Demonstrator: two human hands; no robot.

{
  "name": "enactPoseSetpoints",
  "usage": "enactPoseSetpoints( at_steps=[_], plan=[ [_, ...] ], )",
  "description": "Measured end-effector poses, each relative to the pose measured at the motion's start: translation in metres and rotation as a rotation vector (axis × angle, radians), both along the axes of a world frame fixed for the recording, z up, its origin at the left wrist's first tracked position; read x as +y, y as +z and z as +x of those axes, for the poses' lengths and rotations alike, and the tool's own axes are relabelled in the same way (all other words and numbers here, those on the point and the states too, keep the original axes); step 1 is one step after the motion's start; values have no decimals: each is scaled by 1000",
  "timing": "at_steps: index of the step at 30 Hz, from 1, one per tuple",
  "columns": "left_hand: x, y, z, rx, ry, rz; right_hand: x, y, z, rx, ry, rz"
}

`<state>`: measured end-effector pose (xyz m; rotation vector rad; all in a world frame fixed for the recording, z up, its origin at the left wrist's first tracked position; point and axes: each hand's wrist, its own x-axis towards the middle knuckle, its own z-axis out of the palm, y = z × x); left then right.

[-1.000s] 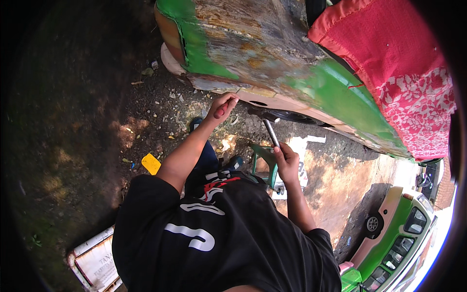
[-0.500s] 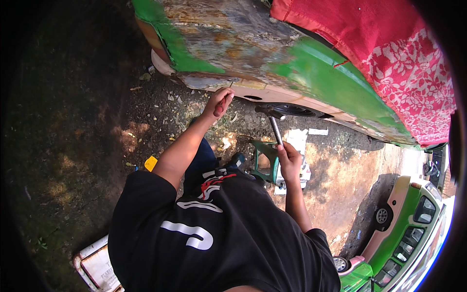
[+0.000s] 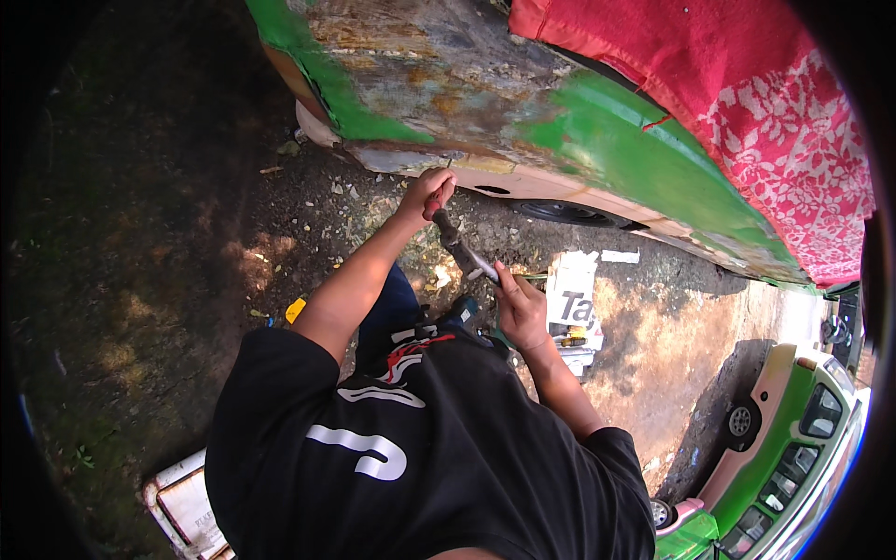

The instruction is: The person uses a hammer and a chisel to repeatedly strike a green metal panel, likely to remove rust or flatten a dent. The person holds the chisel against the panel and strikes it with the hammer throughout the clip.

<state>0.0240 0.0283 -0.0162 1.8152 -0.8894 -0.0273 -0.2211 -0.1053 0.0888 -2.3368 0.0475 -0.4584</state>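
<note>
My left hand is closed around a red-handled screwdriver, held up against the lower edge of a vehicle's side panel. Its tip is mostly hidden by my fingers. In my right hand is a hammer with a silver shaft, gripped with the fingers wrapped round it. The dark hammer head is at the butt end of the red handle, touching it or very near it. Green paint, bare metal and rusty brown patches cover the panel, above a beige lower strip.
A red floral cloth drapes over the vehicle at upper right. Beside my right hand lie white printed sheets on the ground. A yellow piece lies left of my leg. A green and beige van stands at lower right.
The hammer has swung left and down from beside the wheel to the screwdriver's butt end. My right hand moved left with it. My left hand stays almost in place at the panel.
</note>
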Motion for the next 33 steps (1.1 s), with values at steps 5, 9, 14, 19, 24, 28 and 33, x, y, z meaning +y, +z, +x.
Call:
enactPoseSetpoints(
  at_steps=[5,9,14,19,24,28,33],
  plan=[
    [0,-4,-11,126,-46,-37,-6,-21,-3,125,-116,-30],
    [-5,-11,2,-9,-10,61,-9,-5,0,35,-81,137],
    [-10,-12,-2,-39,-32,95,-6,-12,-8,96,-108,247],
    [-19,0,-5,-105,47,169,-1,-16,-16,-40,-81,292],
    [-29,26,-5,86,85,337,-13,-23,3,22,-127,73],
    [-31,30,4,142,71,353,-12,-8,7,-318,-155,251],
    [-38,26,29,238,37,368,-22,-1,34,-50,-166,85]
  ],
)
